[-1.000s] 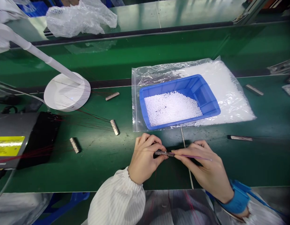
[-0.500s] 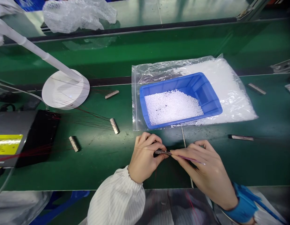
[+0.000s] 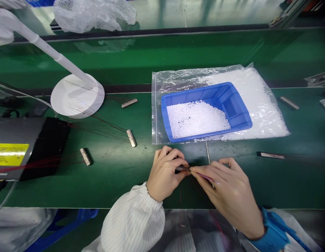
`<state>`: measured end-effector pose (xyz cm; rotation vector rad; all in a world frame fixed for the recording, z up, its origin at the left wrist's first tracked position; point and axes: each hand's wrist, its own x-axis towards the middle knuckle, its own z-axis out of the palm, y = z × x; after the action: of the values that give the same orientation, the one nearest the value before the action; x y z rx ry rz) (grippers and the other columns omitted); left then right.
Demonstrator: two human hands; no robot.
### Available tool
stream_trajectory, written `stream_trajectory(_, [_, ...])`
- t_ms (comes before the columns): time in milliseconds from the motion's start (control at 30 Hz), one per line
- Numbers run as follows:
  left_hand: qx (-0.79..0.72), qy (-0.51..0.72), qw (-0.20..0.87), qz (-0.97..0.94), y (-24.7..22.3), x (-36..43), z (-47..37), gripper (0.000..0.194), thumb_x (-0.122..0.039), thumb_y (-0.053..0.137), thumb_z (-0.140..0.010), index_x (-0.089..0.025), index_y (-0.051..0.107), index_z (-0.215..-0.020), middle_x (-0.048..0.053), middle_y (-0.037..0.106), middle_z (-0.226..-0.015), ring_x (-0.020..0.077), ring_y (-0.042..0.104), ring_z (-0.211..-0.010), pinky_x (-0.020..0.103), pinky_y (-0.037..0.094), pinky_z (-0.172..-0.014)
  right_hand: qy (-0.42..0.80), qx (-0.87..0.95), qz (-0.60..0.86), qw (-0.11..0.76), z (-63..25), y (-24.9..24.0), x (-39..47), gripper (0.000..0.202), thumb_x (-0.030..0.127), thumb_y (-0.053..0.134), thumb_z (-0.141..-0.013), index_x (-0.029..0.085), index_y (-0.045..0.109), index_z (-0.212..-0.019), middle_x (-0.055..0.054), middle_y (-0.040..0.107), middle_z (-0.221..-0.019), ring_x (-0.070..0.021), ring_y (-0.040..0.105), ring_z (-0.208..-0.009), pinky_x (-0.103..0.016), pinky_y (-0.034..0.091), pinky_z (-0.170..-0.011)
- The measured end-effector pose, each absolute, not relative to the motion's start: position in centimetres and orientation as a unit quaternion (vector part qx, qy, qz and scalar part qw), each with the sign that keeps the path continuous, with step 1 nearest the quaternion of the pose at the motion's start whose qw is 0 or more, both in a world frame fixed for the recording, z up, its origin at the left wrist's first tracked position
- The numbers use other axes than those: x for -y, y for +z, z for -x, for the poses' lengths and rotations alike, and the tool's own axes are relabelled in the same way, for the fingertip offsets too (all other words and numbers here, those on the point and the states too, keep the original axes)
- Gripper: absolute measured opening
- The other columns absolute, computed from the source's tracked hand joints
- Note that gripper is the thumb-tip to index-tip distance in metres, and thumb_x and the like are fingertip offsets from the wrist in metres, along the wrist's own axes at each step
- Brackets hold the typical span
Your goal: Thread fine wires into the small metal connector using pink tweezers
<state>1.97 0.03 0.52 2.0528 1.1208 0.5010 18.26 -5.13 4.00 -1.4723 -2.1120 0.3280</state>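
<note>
My left hand (image 3: 166, 173) is closed, pinching a small dark pin-edged block (image 3: 182, 169) between thumb and forefinger. Close on the right, my right hand (image 3: 228, 185) is also closed, around a thin pinkish tool (image 3: 206, 177) whose tip meets the block's right end. The tool's exact kind cannot be made out. A fine wire runs over my left fingers, and a thin red wire hangs below the block. Just beyond both hands, a blue plastic bin (image 3: 207, 136) holds white beads (image 3: 196, 119).
Under the bin lies a clear zip bag (image 3: 267, 115) of white beads. Similar small blocks (image 3: 131, 138) with fine wires are spread on the green bench (image 3: 112, 189). A white lamp base (image 3: 73, 110) and a black device (image 3: 44, 147) with a yellow label stand left.
The view has shifted slightly, so the bench items sit a little further right. Both hands keep their grips near each other; the pinkish tool appears slightly more covered by my right hand.
</note>
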Motion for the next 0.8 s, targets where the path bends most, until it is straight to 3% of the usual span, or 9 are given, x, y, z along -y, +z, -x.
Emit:
stream_trajectory(233, [-0.432,0.195,0.369,-0.799,0.4,0.0,-1.9,0.010,-0.020,0.075,-0.074,-0.022,0.066,-0.078,-0.002,0.063,-0.091,0.0196,0.047,-0.092,0.036,0.032,-0.079,0.121,0.775,0.560,0.269,-18.8,5.1,5.5,0.010,0.014,0.057,-0.088,0.018,0.065,-0.093,0.000,0.070,-0.084,-0.0112,0.056,-0.064,-0.032,0.036,-0.069])
stream_trajectory(400, [-0.434,0.197,0.367,-0.799,0.5,0.1,-1.9,0.011,-0.020,0.076,-0.074,-0.022,0.067,-0.079,-0.002,0.062,-0.090,0.0195,0.048,-0.092,0.036,0.033,-0.080,0.101,0.760,0.582,0.272,-20.4,5.6,5.5,0.014,0.018,0.058,-0.088,0.021,0.065,-0.100,-0.001,0.068,-0.076,-0.0136,0.055,-0.061,-0.033,0.039,-0.066])
stream_trajectory(533, [-0.437,0.194,0.365,-0.799,0.5,0.1,-2.0,0.013,-0.019,0.078,-0.072,-0.021,0.067,-0.079,-0.002,0.062,-0.089,0.0192,0.049,-0.090,0.036,0.034,-0.080,0.093,0.730,0.600,0.313,-21.6,5.8,5.3,0.017,0.018,0.063,-0.085,0.025,0.064,-0.100,0.000,0.068,-0.084,-0.0150,0.057,-0.064,-0.034,0.042,-0.068])
stream_trajectory(800, [-0.448,0.213,0.358,-0.791,0.3,0.3,-1.9,0.012,-0.018,0.076,-0.073,-0.022,0.067,-0.080,-0.001,0.062,-0.088,0.0185,0.050,-0.088,0.036,0.036,-0.078,0.013,0.688,0.626,0.367,-22.6,6.2,1.0,0.022,0.027,0.066,-0.083,0.026,0.064,-0.105,0.000,0.070,-0.096,-0.0200,0.064,-0.088,-0.034,0.050,-0.077])
